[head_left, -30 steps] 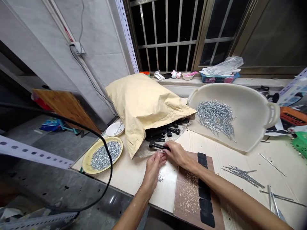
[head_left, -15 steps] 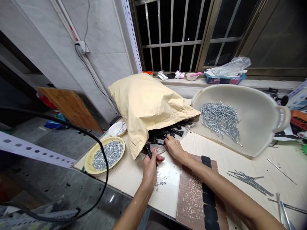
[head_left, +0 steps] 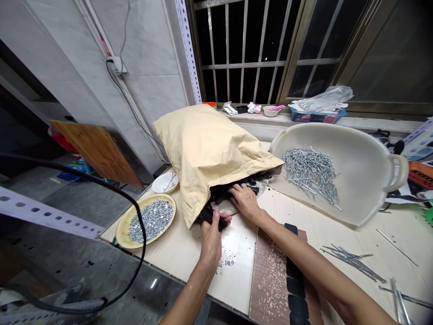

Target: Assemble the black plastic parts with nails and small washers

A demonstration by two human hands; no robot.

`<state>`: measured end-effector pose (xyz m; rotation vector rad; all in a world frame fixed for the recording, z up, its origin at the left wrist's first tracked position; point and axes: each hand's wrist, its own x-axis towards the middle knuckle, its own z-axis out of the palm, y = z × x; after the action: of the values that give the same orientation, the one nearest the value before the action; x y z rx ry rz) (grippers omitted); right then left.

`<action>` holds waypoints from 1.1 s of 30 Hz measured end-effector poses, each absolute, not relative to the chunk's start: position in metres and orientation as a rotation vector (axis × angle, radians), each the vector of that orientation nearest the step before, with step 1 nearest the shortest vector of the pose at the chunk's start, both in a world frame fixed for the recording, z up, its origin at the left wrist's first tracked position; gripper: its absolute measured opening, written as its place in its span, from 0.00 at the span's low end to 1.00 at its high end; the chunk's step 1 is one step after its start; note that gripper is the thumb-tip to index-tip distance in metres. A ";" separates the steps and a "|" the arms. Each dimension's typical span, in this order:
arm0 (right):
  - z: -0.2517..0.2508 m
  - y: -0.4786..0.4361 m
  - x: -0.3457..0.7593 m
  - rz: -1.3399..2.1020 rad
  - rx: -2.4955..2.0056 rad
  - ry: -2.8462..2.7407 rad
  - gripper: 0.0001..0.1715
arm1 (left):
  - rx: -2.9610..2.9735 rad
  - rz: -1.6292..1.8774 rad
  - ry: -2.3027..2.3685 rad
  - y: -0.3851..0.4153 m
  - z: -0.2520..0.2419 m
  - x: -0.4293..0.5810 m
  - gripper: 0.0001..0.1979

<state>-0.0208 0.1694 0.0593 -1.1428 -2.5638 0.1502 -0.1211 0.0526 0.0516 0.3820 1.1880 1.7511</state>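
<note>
A large cream-coloured sack [head_left: 209, 144] lies on the table with its mouth toward me, black parts [head_left: 219, 194] showing inside. My left hand [head_left: 212, 237] is closed around black plastic pieces [head_left: 221, 223] at the sack's lower corner; their exact kind is unclear. At the sack's mouth, my right hand [head_left: 245, 201] rests over the black parts with its fingertips among them, so what they touch is partly hidden. Small washers [head_left: 227, 257] lie scattered on the table just right of my left wrist.
A yellow dish [head_left: 118, 232] of washers and a small white bowl [head_left: 158, 185] stand left of the sack. At right, a big white scoop-shaped basin [head_left: 365, 180] holds many long screws [head_left: 311, 174]. More long screws [head_left: 355, 259] lie loose. A brown board [head_left: 267, 280] carries black pads [head_left: 296, 289].
My right hand has shifted slightly up and right, deeper over the black parts. My left hand now has more black pieces bunched at its fingers, where one bar showed before.
</note>
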 end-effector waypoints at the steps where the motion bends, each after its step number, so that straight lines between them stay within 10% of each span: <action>1: 0.060 0.176 -0.027 0.079 -1.120 -2.631 0.14 | 0.369 1.746 1.184 0.051 0.053 -0.122 0.19; 21: 0.062 0.187 0.041 0.407 -1.428 -2.583 0.17 | 0.420 1.561 1.182 0.040 0.055 -0.117 0.23; 33: 0.078 0.119 0.057 2.420 -1.127 -0.992 0.16 | 1.605 1.426 1.201 0.041 0.065 -0.104 0.17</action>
<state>0.0570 0.1189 0.0785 -1.1271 -0.9916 2.4199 -0.1042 0.0409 0.0646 1.6047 1.2008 1.4263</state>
